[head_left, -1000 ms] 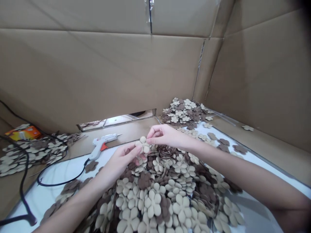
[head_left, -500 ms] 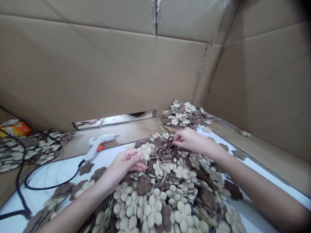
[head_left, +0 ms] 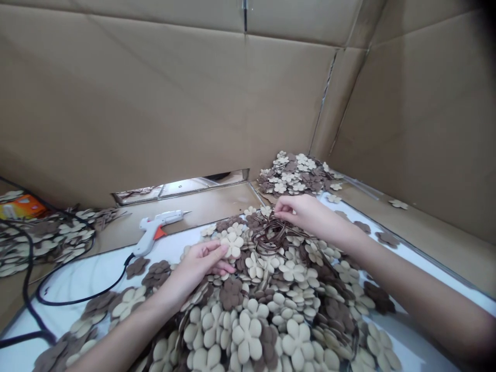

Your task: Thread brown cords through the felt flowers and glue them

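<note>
My left hand (head_left: 205, 259) is closed, its thumb and fingers pinching a cream fabric flower (head_left: 233, 244) by its left edge. My right hand (head_left: 295, 211) is closed too, fingertips together over a loose coil of thin brown cords (head_left: 267, 240). Strands of the coil rise toward those fingertips, and it appears to grip one. Beneath both hands lies a large heap of cream and brown five-petal flowers (head_left: 248, 336), which hides most of the white board (head_left: 101, 274) in the middle.
A white glue gun (head_left: 149, 237) with an orange trigger lies at left, its black cable (head_left: 77, 302) looping toward me. More flowers are piled in the back corner (head_left: 294, 173) and at far left (head_left: 58, 235). Cardboard walls (head_left: 174, 103) rise behind and at right.
The view has tipped slightly downward. My right hand has risen a little from the cord coil, drawing strands up with it. My left hand still holds the cream flower in nearly the same place.
</note>
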`<state>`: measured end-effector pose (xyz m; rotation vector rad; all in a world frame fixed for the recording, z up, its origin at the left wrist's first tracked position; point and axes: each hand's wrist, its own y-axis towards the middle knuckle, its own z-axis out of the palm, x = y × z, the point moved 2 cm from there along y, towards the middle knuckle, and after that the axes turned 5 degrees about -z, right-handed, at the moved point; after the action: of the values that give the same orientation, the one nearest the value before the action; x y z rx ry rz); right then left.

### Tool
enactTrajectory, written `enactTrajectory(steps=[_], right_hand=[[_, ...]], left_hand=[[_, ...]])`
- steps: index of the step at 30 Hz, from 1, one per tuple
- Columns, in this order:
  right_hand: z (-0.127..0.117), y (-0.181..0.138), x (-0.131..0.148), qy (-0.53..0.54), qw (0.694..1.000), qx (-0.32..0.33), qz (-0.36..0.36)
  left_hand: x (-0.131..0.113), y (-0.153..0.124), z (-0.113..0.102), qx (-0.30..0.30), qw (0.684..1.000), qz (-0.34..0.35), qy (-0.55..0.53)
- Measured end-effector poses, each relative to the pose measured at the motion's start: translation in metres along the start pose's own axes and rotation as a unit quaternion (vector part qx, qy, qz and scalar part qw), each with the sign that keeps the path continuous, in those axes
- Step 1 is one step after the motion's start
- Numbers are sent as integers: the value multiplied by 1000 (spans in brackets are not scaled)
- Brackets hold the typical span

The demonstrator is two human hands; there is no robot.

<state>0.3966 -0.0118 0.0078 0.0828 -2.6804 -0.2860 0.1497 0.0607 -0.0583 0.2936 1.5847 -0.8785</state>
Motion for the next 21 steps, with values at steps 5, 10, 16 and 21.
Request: enactTrajectory(steps=[5, 10, 16, 21], right_hand=[[-8, -3, 11, 89, 995, -29, -17], [-5, -1, 15, 284, 958, -21, -24], [9, -1, 28, 470, 882, 21, 25], [35, -1, 39, 500, 861, 32, 80]], left_hand=[[-2, -2, 1, 6, 1000, -1, 6], [-9, -7, 0, 11, 999, 35, 5], [-27, -27, 5, 82, 991, 103, -24], [-27, -37, 20, 115, 988, 87, 46]])
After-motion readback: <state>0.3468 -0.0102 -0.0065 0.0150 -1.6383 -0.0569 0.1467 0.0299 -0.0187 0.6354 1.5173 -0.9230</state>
